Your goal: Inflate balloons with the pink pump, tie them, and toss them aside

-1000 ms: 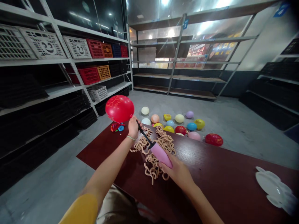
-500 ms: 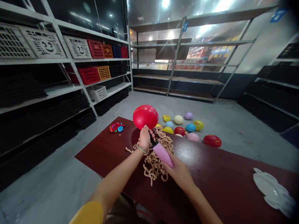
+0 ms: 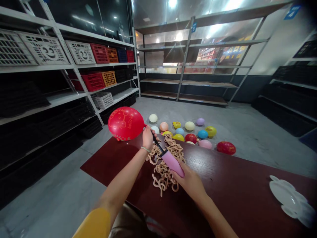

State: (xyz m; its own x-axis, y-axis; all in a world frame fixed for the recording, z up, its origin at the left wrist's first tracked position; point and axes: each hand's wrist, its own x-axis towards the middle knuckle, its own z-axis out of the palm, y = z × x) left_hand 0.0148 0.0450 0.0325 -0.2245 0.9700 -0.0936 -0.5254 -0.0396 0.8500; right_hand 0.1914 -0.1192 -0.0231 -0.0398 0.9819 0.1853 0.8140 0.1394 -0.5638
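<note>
My left hand [image 3: 148, 138] is closed around the neck of an inflated red balloon [image 3: 126, 123] where it meets the black end of a balloon pump. The balloon, printed with a face and letters, leans out to the left over the table. My right hand [image 3: 189, 180] grips the pink barrel of the balloon pump [image 3: 172, 162], and its black rod shows between the two hands. Beneath the pump lies a tangled heap of beige, worm-like strands [image 3: 164, 177] on the dark red table [image 3: 223, 191].
Several inflated balloons, among them a red one [image 3: 226, 147] and a blue one [image 3: 202, 134], lie on the floor beyond the table. A white scalloped plate [image 3: 284, 193] rests at the right. Shelves with crates [image 3: 99, 53] stand left, and a metal rack [image 3: 183, 66] behind.
The red balloon has swung left and shows larger, now covering the small coloured items on the table. My left hand has moved slightly left and up, exposing more black rod. My right hand stays put.
</note>
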